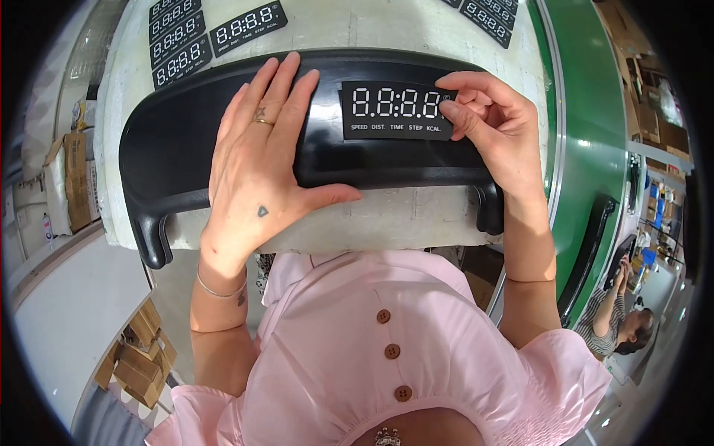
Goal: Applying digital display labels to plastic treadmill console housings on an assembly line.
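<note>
A long, glossy black plastic housing (pixel 178 141) with a curved leg at each end lies across the table in front of me. My left hand (pixel 260 149) rests flat on it, left of the middle, fingers stretched out and thumb apart. To the right of that hand is a black display sticker (pixel 394 134) with white digit outlines and small lettering. My right hand (pixel 491 119) pinches the sticker's right edge between thumb and forefinger. The sticker is over the housing's right half, slightly tilted; whether it touches the surface all along I cannot tell.
More display stickers (pixel 248 28) lie beyond the housing at the far left, and others (pixel 487 21) at the far right. The pale table (pixel 357 227) borders a green surface (pixel 587 111) on the right, with a black bar (pixel 587 256). Another person (pixel 617 320) works farther right. Cardboard boxes (pixel 141 364) stand lower left.
</note>
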